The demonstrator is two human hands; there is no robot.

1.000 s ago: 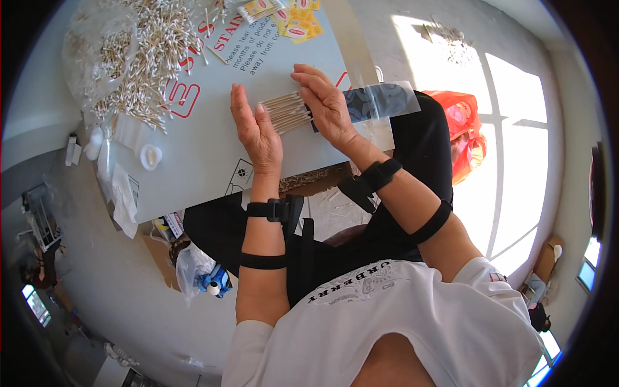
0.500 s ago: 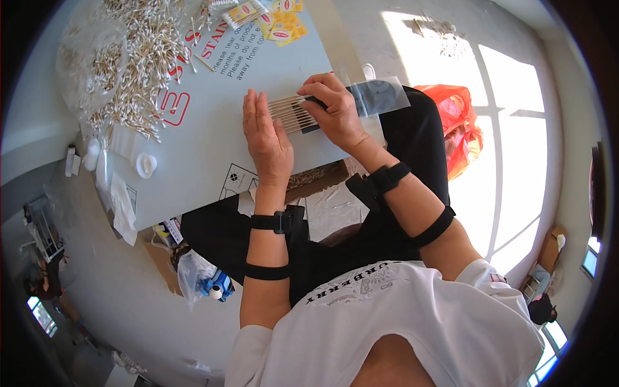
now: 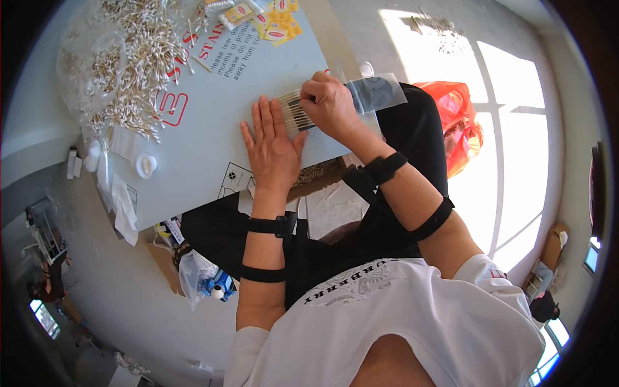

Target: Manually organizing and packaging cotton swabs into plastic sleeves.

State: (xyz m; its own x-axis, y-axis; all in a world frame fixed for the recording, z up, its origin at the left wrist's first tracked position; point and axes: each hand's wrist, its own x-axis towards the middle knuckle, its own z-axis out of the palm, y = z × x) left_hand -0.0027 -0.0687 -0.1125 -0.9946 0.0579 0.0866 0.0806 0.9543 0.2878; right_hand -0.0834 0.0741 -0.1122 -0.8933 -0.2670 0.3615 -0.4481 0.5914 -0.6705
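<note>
A row of cotton swabs (image 3: 294, 112) lies side by side on the grey tabletop sheet (image 3: 213, 138). Their right-hand ends pass under my right hand (image 3: 329, 106), whose fingers are curled closed; its fingertips and whatever they grip are hidden. From beyond that hand a clear, dark-tinted plastic bag (image 3: 377, 93) sticks out to the right over the table edge. My left hand (image 3: 274, 151) rests flat, palm down and fingers spread, at the left ends of the swabs.
A large heap of loose cotton swabs (image 3: 138, 71) covers the far left, partly in clear plastic. Yellow printed cards (image 3: 278, 26) lie at the back. A round white tub (image 3: 146, 166) stands near the left edge. A red plastic bag (image 3: 454, 122) is on the floor at right.
My left hand has turned from edge-on to flat on the table, fingers spread. My right hand has shifted slightly left and its fingers have curled in over the swabs.
</note>
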